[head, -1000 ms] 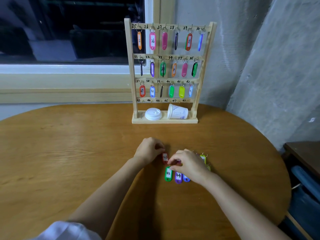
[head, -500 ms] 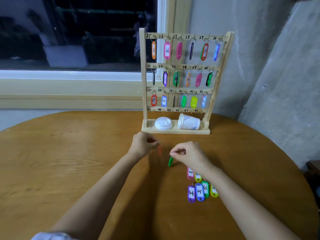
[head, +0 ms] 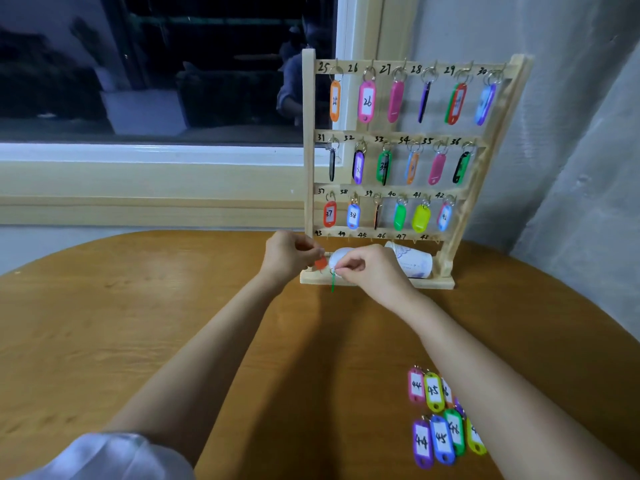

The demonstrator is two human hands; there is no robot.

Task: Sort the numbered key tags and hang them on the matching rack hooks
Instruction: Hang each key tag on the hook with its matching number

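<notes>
A wooden key rack [head: 512, 109] stands at the table's far side, with coloured tags on hooks 25 to 42. Its bottom row, marked 43 to 48, has bare hooks. My left hand [head: 289, 254] pinches a red tag [head: 321, 263] just below the hook marked 43. My right hand [head: 369, 270] pinches the ring of a green tag [head: 333, 282], which hangs edge-on beside the red one. Several loose tags [head: 438, 417] numbered 44, 45 and 46 lie on the table near my right forearm, partly hidden by it.
A white lid [head: 341, 255] and a paper cup [head: 414, 263] lying on its side rest on the rack's base [head: 434, 283]. The round wooden table [head: 138, 323] meets a window sill at the back and a grey wall on the right.
Both hands lifted a red and a green tag off the table and carried them forward to the rack's bottom left. The loose tags stayed behind.
</notes>
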